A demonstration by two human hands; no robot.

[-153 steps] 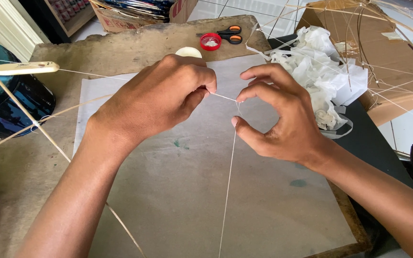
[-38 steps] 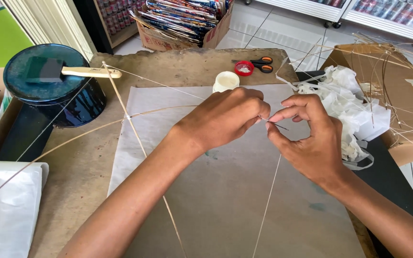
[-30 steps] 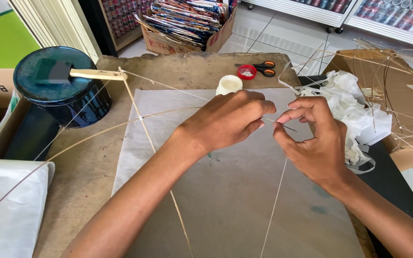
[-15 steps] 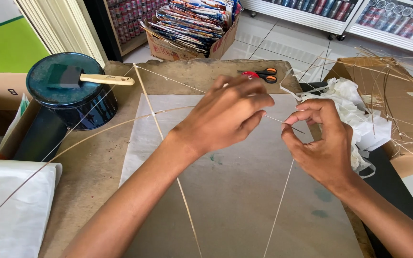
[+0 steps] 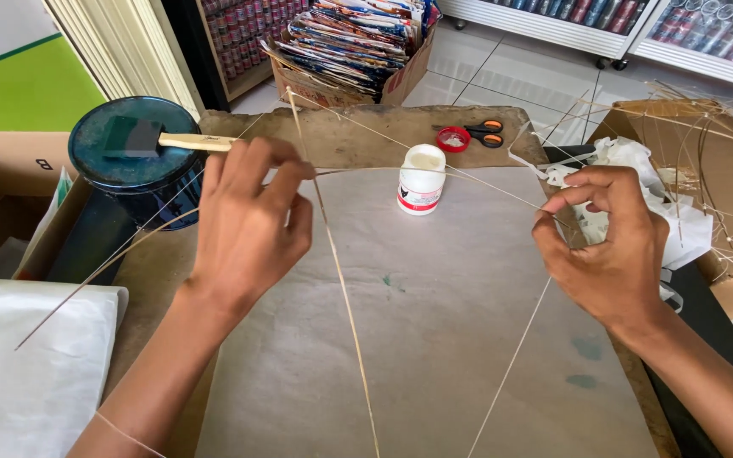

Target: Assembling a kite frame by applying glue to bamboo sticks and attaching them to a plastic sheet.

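Two hands apart, left hand [image 5: 248, 225] on bamboo stick [image 5: 345, 297], right hand [image 5: 612, 242] pinching thread [image 5: 511, 369]

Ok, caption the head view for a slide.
Both hands, left and right, hold thin sticks over grey paper by a glue pot.

Bare grey paper sheet [image 5: 434, 339] lying open between the two sets of fingers, thin bamboo upright stick [image 5: 345, 297] crossing it just right of the left fingers, small white glue jar [image 5: 422, 180] standing beyond, crumpled white plastic [image 5: 638, 182] crowding behind the right fingers, dark round tin [image 5: 133, 165] left of the left fingers.
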